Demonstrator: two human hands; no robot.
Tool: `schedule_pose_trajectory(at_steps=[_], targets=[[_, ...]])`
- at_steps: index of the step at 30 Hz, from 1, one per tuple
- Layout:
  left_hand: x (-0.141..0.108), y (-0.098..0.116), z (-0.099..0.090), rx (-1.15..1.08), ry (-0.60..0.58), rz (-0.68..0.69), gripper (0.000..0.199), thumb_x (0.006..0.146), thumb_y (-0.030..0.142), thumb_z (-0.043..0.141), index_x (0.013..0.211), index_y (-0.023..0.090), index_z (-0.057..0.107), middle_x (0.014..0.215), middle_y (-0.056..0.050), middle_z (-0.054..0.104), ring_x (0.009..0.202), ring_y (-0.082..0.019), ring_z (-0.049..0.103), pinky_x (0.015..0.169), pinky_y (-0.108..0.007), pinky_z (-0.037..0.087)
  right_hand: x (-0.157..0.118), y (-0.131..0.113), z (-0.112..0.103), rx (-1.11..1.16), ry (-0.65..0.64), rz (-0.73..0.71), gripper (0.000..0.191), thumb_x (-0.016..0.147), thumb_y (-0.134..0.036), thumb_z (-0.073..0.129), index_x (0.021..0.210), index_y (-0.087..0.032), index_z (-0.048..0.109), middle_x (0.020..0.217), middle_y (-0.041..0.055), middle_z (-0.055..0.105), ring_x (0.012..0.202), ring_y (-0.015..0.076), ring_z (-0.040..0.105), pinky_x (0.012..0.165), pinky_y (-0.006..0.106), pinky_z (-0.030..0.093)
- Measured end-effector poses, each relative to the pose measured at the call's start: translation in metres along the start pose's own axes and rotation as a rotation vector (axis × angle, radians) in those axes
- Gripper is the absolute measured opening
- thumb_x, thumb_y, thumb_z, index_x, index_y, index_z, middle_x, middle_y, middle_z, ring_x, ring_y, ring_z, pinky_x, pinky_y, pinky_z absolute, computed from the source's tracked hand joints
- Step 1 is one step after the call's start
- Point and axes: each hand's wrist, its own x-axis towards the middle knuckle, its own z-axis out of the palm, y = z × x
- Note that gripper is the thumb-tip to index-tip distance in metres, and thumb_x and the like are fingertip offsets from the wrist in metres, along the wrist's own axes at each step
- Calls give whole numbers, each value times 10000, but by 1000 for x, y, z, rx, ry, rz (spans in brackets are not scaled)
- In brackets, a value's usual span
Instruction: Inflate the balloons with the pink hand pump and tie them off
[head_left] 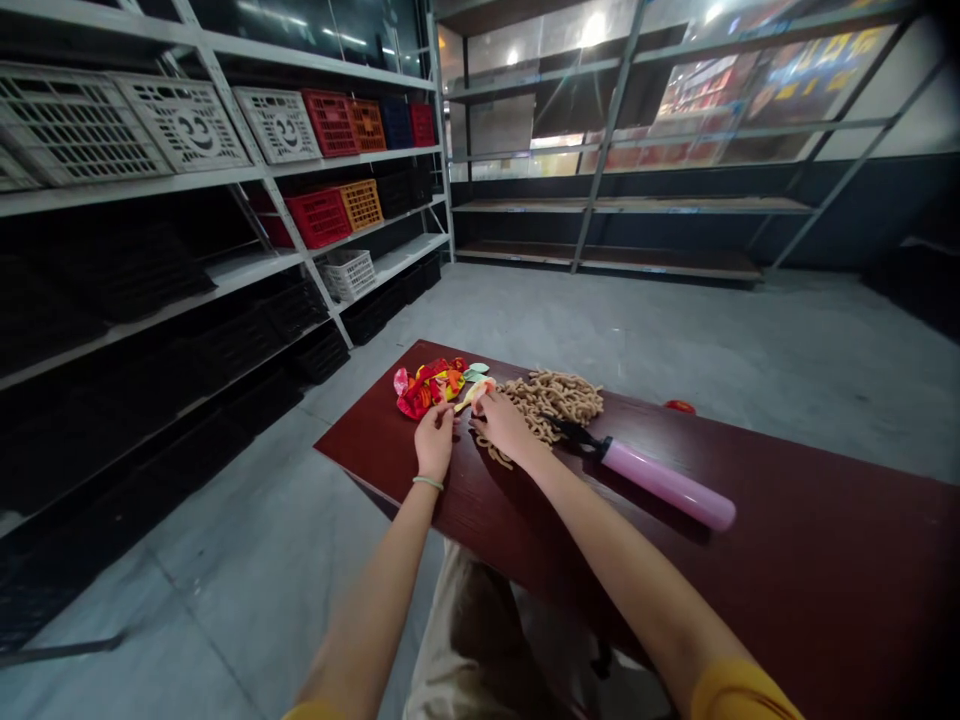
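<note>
Over the table, my left hand (434, 440) and my right hand (504, 424) come close together with a limp, pale yellow and orange balloon (472, 394) between them. The right fingers close around its wider part, while the left fingertips pinch at its narrow end. Just beyond my left hand lies a heap of uninflated red, yellow and pink balloons (431, 384). A pale green balloon (476, 371) rests beside that heap. Right of my right hand is a tangled pile of beige cord (559, 398). A pink hand pump (667, 483) lies by it, its black end against the cord.
The dark red table (810, 560) reaches to the right. Shelving with white crates (281, 125), red crates (319, 217) and black crates stands at the left; a further rack (517, 205) runs along the back. A small red object (680, 407) lies on the floor beyond the table.
</note>
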Motion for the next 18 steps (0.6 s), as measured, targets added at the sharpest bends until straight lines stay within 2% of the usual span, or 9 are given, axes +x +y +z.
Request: schedule_pose_trajectory(at_steps=[4,8,12,15,17,18], targets=[[1,-1,2,3,-7,-6,245,878,340,578,1021,180,695,787,-68,708,711,-183,672,577,-254,505,2,6,10,-12,17,51,145,886,-236,540,803,-163,633,934,114,652,957,247,542,915,381,396],[-1,0,3,-17,16,28,247,867,366,599,1004,189,703,786,-62,706,699,-182,666,623,-277,521,2,3,-6,39,65,81,239,955,-325,442,890,-197,633,932,76,669,892,219,582,846,345,429],[-4,5,3,-97,32,126,290,873,406,596,1028,183,697,933,-89,708,828,-196,676,767,-314,534,3,-7,-49,120,145,103,272,985,-372,375,1058,-214,583,937,55,668,854,199,606,785,316,443],[-12,18,5,-226,19,170,320,881,434,583,1027,174,700,1037,-111,695,926,-208,664,836,-327,524,1,-17,-89,185,141,89,263,982,-382,378,1054,-213,568,889,30,662,807,173,614,744,293,461],[-21,31,10,-373,-75,110,351,882,461,580,1034,170,702,1077,-122,692,972,-220,662,871,-344,517,-4,-26,-114,247,87,72,257,976,-394,396,1044,-219,571,872,15,659,757,152,611,704,276,473],[-27,40,14,-458,-161,53,377,884,480,572,1052,168,700,1099,-129,690,989,-228,663,881,-355,516,-8,-31,-125,293,47,67,254,973,-400,406,1045,-223,572,872,11,656,738,144,606,688,271,476]])
